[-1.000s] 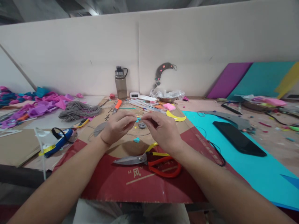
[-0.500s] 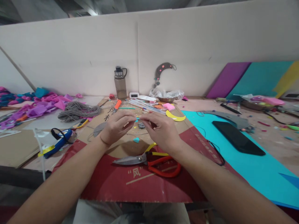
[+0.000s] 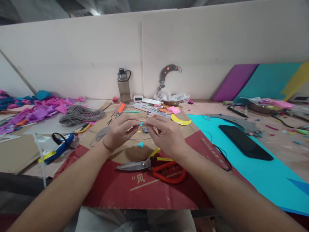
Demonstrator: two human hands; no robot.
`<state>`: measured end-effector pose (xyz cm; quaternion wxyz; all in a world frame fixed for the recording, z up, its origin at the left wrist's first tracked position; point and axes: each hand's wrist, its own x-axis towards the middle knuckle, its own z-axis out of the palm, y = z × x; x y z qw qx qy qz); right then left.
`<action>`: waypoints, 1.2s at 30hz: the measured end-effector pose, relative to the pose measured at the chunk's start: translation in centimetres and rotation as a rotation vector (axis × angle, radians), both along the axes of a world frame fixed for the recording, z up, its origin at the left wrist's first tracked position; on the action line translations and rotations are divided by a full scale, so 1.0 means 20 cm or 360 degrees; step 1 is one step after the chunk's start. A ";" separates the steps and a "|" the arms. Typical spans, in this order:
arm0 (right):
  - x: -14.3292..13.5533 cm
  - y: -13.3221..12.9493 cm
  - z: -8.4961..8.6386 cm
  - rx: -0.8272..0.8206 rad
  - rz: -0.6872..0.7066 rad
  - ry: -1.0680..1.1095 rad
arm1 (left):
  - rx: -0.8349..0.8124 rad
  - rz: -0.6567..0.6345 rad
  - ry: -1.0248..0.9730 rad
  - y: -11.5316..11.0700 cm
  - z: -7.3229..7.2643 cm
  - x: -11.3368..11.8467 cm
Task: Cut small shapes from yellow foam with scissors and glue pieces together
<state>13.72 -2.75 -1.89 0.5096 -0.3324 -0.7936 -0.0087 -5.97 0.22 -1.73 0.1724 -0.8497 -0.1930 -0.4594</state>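
Note:
Fingertips pinched, my left hand (image 3: 122, 130) and my right hand (image 3: 165, 132) meet closely above the cardboard sheet (image 3: 116, 190). A tiny blue bit (image 3: 141, 123) shows between the fingertips; whether it is held or lies beneath them is unclear. Just below, a small grey piece (image 3: 145, 129) sits partly behind my right fingers. A turquoise scrap (image 3: 140, 145) lies nearer to me. Scissors (image 3: 145, 164) with red and yellow handles rest under my right wrist, blades pointing left. Beside my left hand is a grey felt-like piece (image 3: 102, 133) with a cord.
Grey cord (image 3: 80, 115), a blue tape measure-like tool (image 3: 60, 148) and purple scraps (image 3: 41, 111) lie left. Behind stand a bottle (image 3: 124, 87), an orange cutter (image 3: 121, 108) and a yellow crescent (image 3: 181, 120). A phone (image 3: 245, 141) lies on turquoise sheet (image 3: 260, 180) at right.
Both hands keep the same pinched pose, with only a very slight shift of the fingers. The whole view has moved by a few pixels.

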 end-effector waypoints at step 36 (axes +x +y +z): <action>-0.01 0.00 0.01 -0.0092 -0.0115 -0.0045 | -0.0021 -0.0077 0.0060 -0.01 0.00 0.01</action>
